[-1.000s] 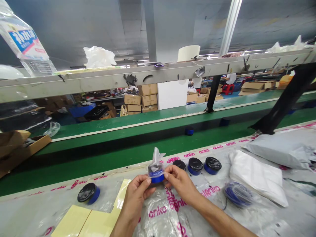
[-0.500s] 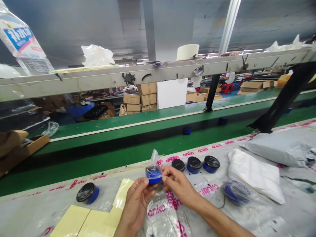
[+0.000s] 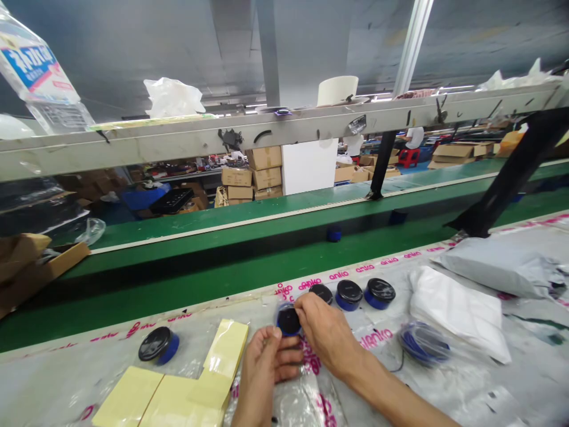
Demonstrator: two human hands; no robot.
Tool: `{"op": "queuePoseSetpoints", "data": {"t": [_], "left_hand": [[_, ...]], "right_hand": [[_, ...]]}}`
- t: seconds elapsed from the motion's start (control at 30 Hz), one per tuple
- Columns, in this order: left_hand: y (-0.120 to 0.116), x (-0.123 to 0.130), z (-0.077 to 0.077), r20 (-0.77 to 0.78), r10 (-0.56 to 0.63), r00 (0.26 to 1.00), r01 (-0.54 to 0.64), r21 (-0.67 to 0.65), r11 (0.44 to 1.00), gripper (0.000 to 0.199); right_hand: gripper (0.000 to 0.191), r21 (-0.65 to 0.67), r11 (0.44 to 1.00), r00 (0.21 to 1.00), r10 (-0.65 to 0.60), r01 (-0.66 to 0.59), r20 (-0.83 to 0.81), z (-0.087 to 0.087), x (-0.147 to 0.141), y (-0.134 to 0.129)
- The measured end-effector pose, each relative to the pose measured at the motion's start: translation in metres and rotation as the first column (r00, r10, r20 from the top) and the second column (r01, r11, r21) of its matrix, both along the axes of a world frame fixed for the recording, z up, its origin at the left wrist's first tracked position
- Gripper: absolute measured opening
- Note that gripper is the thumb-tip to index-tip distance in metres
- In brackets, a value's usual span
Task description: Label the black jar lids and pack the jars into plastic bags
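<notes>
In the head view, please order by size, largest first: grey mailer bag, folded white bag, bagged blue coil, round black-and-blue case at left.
Grey mailer bag and folded white bag look alike, so unranked; next the bagged blue coil; smallest the round black-and-blue case.

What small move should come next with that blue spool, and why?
Probably set the bagged spool down beside the other bagged blue coil: it already sits in clear plastic under the right hand, and three more lidded spools wait beyond.
</notes>
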State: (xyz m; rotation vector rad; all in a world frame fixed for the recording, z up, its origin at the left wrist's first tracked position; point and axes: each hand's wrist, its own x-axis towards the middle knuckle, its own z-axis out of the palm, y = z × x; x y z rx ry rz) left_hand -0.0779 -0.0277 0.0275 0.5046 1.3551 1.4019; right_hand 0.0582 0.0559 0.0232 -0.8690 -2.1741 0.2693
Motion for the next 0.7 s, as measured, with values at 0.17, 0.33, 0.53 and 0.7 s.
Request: {"op": "queuePoseSetpoints", "data": {"t": [0.17, 0.33, 0.53, 0.7], "left_hand": [[0.001, -0.015, 0.007, -0.335, 0.094, 0.937, -0.071, 0.082, 0.994, 0.038], [0.004, -0.024, 0.014, -0.478, 0.117, 0.871, -0.061, 0.132, 0.989, 0.032], [0.002, -0.02, 0.01, -0.478, 0.095, 0.874, -0.031, 0.139, 0.99, 0.04], [-0.009, -0.023, 0.01, -0.529, 0.061, 0.846, 0.021, 0.148, 0.989, 0.044]], "right_hand": [[0.014, 0.01, 1.0, 1.0, -0.017, 0.017, -0.016, 0.007, 0.005, 0.001], [0.016, 0.04, 0.999, 0.999, -0.028, 0.026, 0.046, 0.017, 0.014, 0.002], [0.015, 0.106, 0.993, 0.998, 0.054, -0.055, 0.013, 0.031, 0.025, -0.022], [0.021, -0.004, 0.994, 0.924, 0.103, -0.109, 0.367, 0.031, 0.016, -0.042]]}}
